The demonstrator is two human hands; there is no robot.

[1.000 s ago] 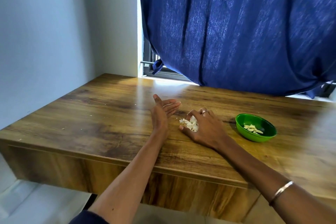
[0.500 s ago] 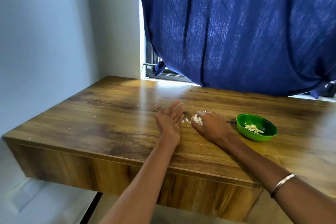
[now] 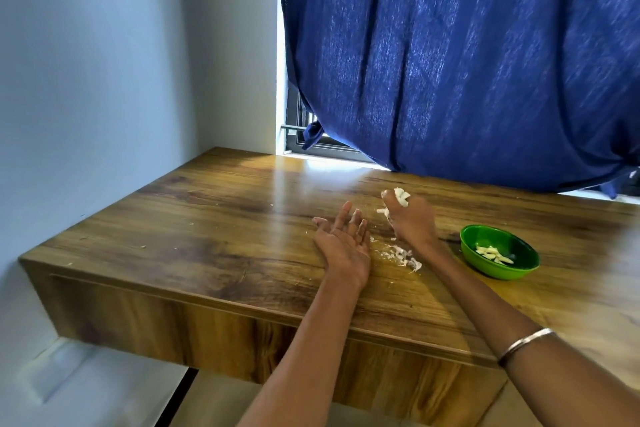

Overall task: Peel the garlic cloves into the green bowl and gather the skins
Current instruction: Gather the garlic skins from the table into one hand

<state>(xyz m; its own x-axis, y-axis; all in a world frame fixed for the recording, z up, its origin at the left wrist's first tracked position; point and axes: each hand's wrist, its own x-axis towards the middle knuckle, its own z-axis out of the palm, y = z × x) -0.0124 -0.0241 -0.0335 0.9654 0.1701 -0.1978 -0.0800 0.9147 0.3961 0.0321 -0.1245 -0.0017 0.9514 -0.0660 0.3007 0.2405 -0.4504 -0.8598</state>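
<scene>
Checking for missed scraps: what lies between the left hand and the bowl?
In the head view, loose skins on the table and the right forearm lie between the left hand and the bowl.

Glossy wood-grain table; shiny, probably plastic green bowl; woven cloth curtain; papery skins; metal bangle.

My wooden table with glossy grain, set into a corner of pale blue-grey walls, dark blue curtain over my window, daylight at its sill, pale floor below.
</scene>
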